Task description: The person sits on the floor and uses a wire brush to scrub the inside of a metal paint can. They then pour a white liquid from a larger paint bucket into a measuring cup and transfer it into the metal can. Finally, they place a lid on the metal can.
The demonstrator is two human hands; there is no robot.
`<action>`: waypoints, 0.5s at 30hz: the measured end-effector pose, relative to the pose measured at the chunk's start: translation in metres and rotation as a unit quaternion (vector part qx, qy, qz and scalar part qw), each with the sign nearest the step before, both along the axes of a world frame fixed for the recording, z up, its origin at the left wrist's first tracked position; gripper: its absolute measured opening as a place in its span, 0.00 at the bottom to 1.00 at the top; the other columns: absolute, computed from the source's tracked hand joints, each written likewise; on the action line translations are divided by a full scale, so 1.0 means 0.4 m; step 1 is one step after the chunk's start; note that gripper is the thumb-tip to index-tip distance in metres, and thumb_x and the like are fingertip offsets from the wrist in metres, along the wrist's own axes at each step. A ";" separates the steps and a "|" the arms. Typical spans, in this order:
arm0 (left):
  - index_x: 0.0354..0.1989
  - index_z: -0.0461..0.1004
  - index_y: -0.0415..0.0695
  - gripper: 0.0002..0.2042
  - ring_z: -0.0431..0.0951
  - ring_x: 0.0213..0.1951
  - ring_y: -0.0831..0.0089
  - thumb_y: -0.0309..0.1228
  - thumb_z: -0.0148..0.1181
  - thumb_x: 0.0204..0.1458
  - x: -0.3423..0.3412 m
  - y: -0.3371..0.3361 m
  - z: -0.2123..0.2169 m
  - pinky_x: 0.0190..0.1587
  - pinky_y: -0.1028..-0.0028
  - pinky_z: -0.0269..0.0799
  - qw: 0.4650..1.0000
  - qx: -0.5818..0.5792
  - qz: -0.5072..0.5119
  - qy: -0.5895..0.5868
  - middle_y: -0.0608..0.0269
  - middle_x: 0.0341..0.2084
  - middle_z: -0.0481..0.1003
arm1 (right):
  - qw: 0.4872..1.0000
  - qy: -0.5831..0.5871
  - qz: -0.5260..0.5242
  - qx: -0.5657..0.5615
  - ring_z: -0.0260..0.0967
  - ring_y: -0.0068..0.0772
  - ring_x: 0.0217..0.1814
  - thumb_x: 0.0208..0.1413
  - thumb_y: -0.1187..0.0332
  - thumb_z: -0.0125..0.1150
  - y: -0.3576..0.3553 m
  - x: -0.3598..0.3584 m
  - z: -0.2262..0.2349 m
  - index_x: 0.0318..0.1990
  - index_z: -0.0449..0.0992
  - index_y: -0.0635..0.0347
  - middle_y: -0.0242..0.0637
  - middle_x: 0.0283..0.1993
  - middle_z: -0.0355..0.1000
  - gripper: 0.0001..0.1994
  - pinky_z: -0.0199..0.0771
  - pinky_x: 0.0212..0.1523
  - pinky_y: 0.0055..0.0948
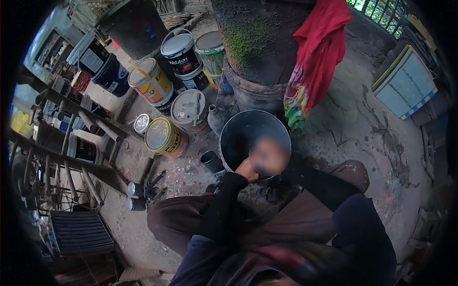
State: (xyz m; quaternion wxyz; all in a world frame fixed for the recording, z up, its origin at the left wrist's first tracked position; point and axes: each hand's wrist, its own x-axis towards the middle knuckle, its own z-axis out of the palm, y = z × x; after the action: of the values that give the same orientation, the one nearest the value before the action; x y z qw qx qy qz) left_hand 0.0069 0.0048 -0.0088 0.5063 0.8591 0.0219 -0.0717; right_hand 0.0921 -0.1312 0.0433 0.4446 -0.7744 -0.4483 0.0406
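Dark shirt (267, 257) at six o'clock; bent legs (179, 214) flank black bucket (237, 135) at twelve, seemingly for steadiness. Left hand (247, 170) at bucket's seven-o'clock rim; right hand (275, 156) blurred inside. Cannot tell either grip. Paint cans (161, 135) at ten, presumably for reach.

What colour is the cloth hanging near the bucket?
The cloth is red, with yellow and green patches toward its lower end; best seen in the head view.

The left hand (246, 170) is at a dark bucket (234, 136) — pails (166, 137) stand nearby.
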 end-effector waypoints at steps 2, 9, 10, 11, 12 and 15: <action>0.52 0.57 0.35 0.29 0.72 0.46 0.41 0.24 0.59 0.38 0.002 0.002 -0.036 0.46 0.58 0.69 0.994 -0.003 -0.033 -0.106 0.36 0.39 0.71 | 0.998 -0.054 0.043 0.011 0.64 0.51 0.36 0.47 0.71 0.57 -0.010 -0.028 0.036 0.28 0.66 0.63 0.44 0.30 0.63 0.07 0.65 0.35 0.42; 0.52 0.56 0.36 0.29 0.73 0.42 0.40 0.25 0.59 0.38 0.011 0.009 -0.062 0.45 0.58 0.69 0.995 0.018 -0.031 -0.094 0.37 0.35 0.72 | 0.997 -0.075 0.016 0.026 0.65 0.50 0.36 0.46 0.71 0.57 -0.003 -0.025 0.005 0.28 0.66 0.62 0.43 0.31 0.63 0.06 0.66 0.36 0.42; 0.52 0.56 0.37 0.29 0.72 0.43 0.40 0.25 0.59 0.38 0.002 0.008 -0.077 0.45 0.58 0.69 0.996 0.013 -0.022 -0.082 0.37 0.36 0.72 | 0.996 -0.082 0.024 0.034 0.65 0.50 0.37 0.46 0.71 0.57 0.000 -0.023 -0.002 0.28 0.66 0.61 0.42 0.31 0.64 0.06 0.67 0.36 0.42; 0.52 0.56 0.37 0.29 0.72 0.43 0.40 0.25 0.59 0.38 0.006 -0.005 -0.016 0.46 0.58 0.68 1.000 0.008 -0.003 -0.003 0.37 0.37 0.71 | 0.999 -0.040 0.002 -0.013 0.66 0.50 0.39 0.46 0.70 0.57 -0.007 0.008 -0.020 0.28 0.66 0.62 0.42 0.32 0.65 0.07 0.67 0.37 0.42; 0.53 0.56 0.37 0.29 0.72 0.44 0.40 0.25 0.59 0.38 0.002 -0.010 0.021 0.46 0.58 0.68 0.997 0.005 0.023 0.076 0.37 0.38 0.71 | 1.000 0.011 -0.014 -0.022 0.66 0.50 0.39 0.46 0.70 0.57 -0.010 0.022 -0.024 0.28 0.66 0.62 0.42 0.32 0.65 0.07 0.67 0.37 0.41; 0.53 0.57 0.38 0.29 0.71 0.44 0.41 0.25 0.58 0.39 -0.014 -0.001 -0.008 0.46 0.58 0.67 1.000 -0.001 0.004 0.008 0.37 0.39 0.70 | 0.996 0.078 -0.028 -0.008 0.66 0.51 0.39 0.47 0.69 0.57 -0.007 0.009 -0.003 0.29 0.66 0.62 0.43 0.33 0.66 0.07 0.67 0.38 0.42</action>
State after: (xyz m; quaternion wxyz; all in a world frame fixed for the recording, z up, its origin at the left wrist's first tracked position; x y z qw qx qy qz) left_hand 0.0012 0.0044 -0.0120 0.5069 0.8580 0.0296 -0.0769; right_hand 0.0957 -0.1339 0.0421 0.4730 -0.7848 -0.3898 0.0923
